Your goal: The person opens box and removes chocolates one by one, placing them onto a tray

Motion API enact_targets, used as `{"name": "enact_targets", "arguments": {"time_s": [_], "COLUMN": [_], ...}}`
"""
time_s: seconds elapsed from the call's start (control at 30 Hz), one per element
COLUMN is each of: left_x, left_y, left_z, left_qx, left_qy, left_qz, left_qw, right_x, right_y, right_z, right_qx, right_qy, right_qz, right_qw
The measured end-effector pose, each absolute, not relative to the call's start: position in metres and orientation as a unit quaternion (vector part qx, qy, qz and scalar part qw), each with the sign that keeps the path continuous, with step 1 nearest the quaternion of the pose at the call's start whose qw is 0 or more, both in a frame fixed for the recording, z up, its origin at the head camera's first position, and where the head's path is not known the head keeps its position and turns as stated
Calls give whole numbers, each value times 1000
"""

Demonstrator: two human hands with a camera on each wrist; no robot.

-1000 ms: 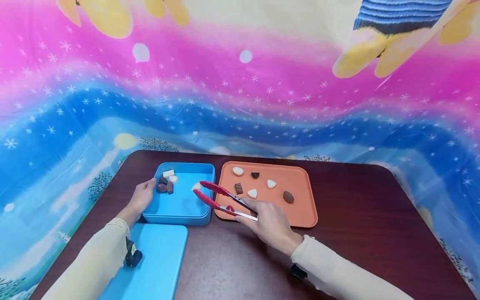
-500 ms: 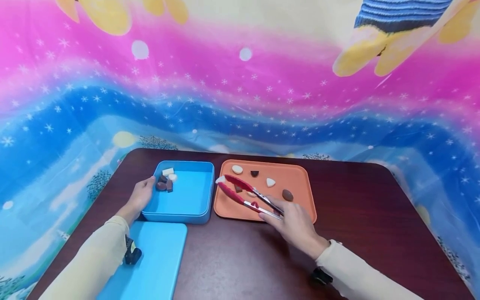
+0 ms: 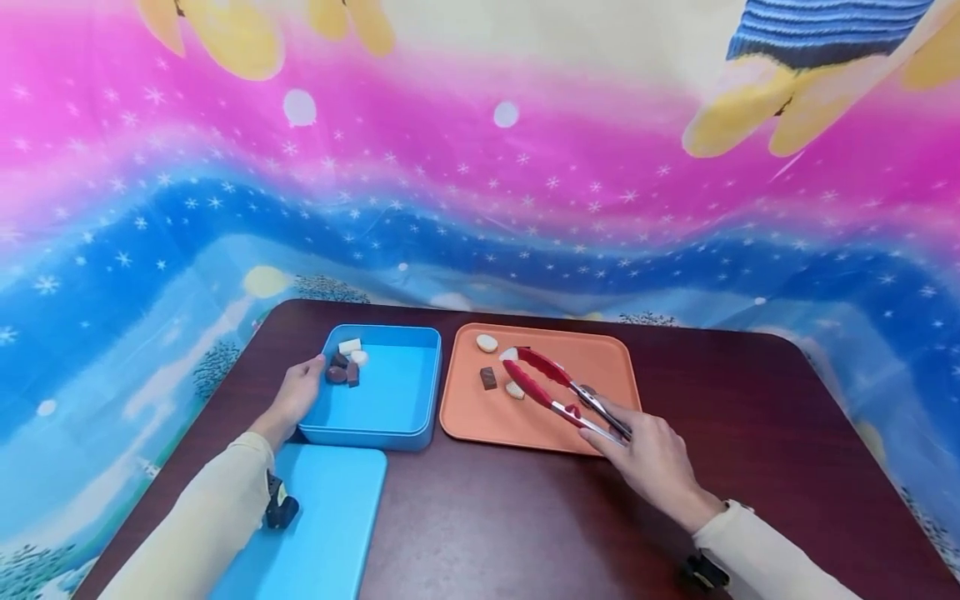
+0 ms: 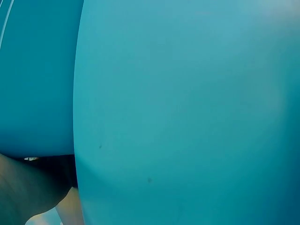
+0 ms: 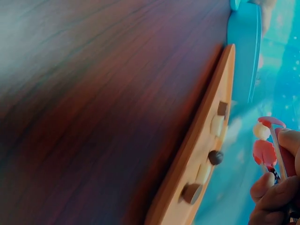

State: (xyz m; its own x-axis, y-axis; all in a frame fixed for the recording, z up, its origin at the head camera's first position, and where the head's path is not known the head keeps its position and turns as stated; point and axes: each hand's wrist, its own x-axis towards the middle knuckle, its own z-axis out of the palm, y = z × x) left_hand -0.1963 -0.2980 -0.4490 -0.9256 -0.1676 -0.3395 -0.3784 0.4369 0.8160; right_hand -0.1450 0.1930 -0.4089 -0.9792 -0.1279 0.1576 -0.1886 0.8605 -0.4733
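My right hand (image 3: 660, 462) holds red-tipped metal tongs (image 3: 529, 385) above the orange tray (image 3: 468, 421). Between the tips sits a small white chocolate-like piece (image 5: 261, 131), clearest in the right wrist view. On the tray lie a white oval piece (image 3: 487, 342), a brown block (image 3: 488, 378), a pale piece (image 3: 514, 390) and others partly behind the tongs. My left hand (image 3: 298, 393) touches the left wall of the blue box (image 3: 411, 433), fingers looking straight; its thumb is hard to make out. Several brown and white pieces (image 3: 348, 371) lie in the box's far left part.
A flat blue lid (image 3: 330, 508) lies in front of the box, and it fills most of the left wrist view. The dark wooden table (image 3: 480, 517) backs onto a printed cloth (image 3: 480, 208). Box and tray stand side by side with a narrow gap.
The tongs have moved right, from over the blue box to over the orange tray, with the white piece between their tips. My left hand stays at the box.
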Motion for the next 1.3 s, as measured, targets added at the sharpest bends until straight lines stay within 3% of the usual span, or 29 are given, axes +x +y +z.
{"name": "enact_targets", "arguments": {"time_s": [0.97, 1.3], "left_x": [-197, -196], "left_y": [-297, -297], "left_z": [-448, -448], "left_qx": [-165, -166], "left_qy": [836, 839], "left_qz": [512, 507], "left_qw": [107, 106], "right_x": [-153, -164], "right_y": [252, 269], "right_z": [-414, -418], "right_qx": [42, 14], "right_qy": [-973, -976], "right_qz": [214, 214], "right_qw": [72, 44]}}
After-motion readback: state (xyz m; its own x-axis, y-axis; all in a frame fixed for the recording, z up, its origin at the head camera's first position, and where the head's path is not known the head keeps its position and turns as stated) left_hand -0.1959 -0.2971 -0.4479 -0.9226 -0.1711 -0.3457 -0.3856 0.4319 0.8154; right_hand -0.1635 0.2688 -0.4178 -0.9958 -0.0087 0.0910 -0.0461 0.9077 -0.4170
